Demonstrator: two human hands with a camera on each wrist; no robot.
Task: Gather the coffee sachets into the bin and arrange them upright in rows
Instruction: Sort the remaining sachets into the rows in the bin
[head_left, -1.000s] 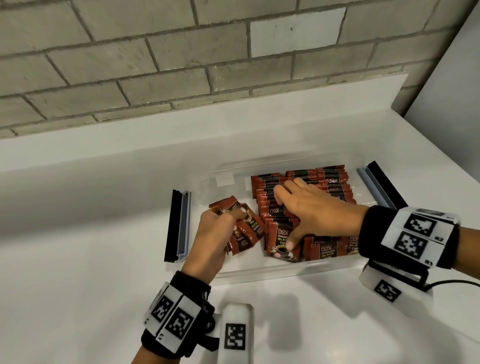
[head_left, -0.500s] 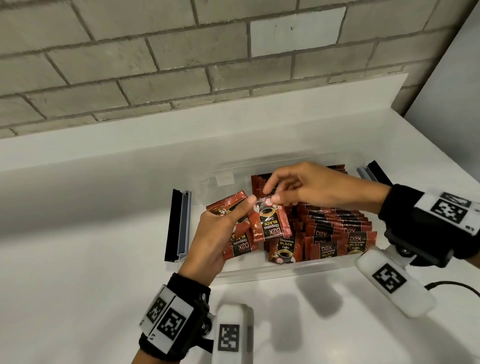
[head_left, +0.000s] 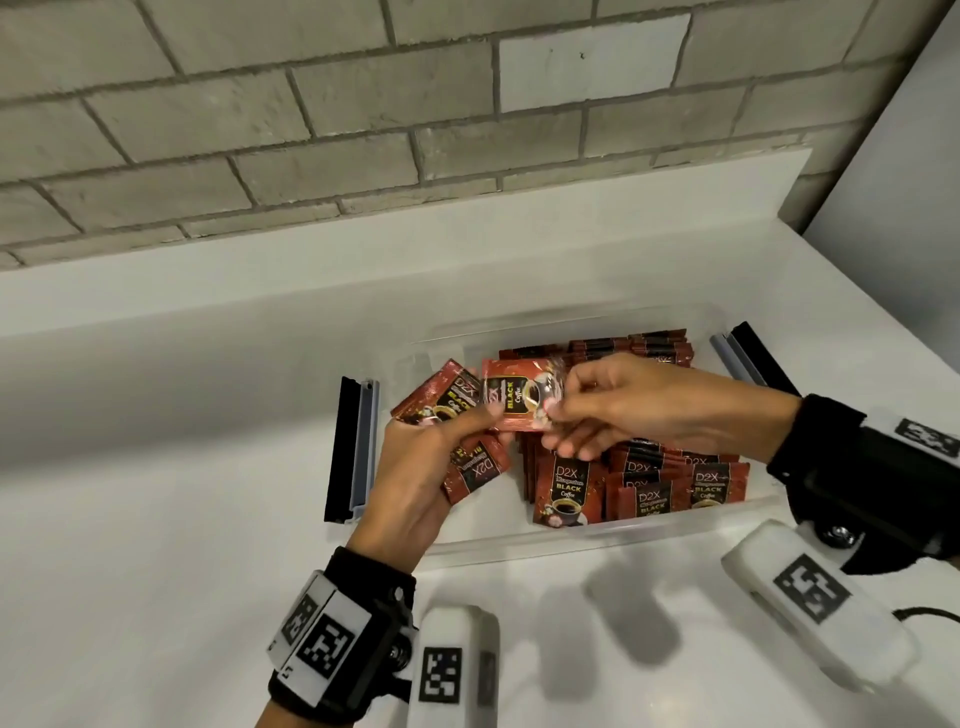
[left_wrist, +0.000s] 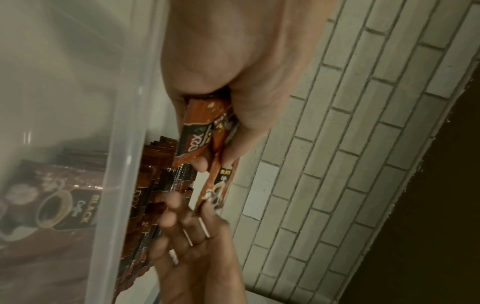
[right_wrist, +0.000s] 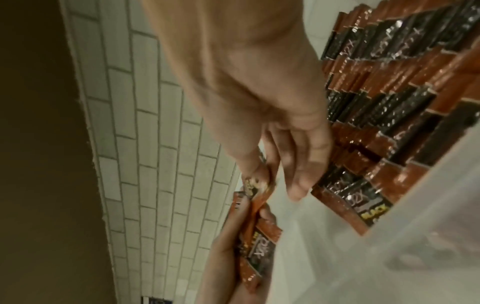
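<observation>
Sachet in transfer: we see one sachet (head_left: 522, 397) held above the bin, pinched at its right edge between the thumb and forefinger of the right hand (head_left: 639, 405); its left edge lies under the left thumb.
Left hand (head_left: 415, 478): fingers curled round a small fan of sachets (head_left: 447, 397), a few, count unclear; one of them (head_left: 475, 467) hangs below the fingers.
Right hand, other fingers: loosely bent beneath the pinch, holding nothing that we can see.
Rows (head_left: 649, 467): just under the right fingers, sachets stand on edge in packed rows filling the right part of the bin; the front ones lean forward.
Bin (head_left: 597, 535): clear plastic; the part under the left fingers looks bare, though we cannot see all of it.
Beyond the hands: dark clip strips (head_left: 353, 447) lie either side of the bin on the white counter (head_left: 156, 519).
Risk 1: we judge both hands grip the same sachet; a pull before the left thumb lets go could drag the fan loose.
Risk 2: slick foil and an edge-only pinch, so it may twist or drop flat.
Risk 3: wedging it in could tip the leaning front row.
</observation>
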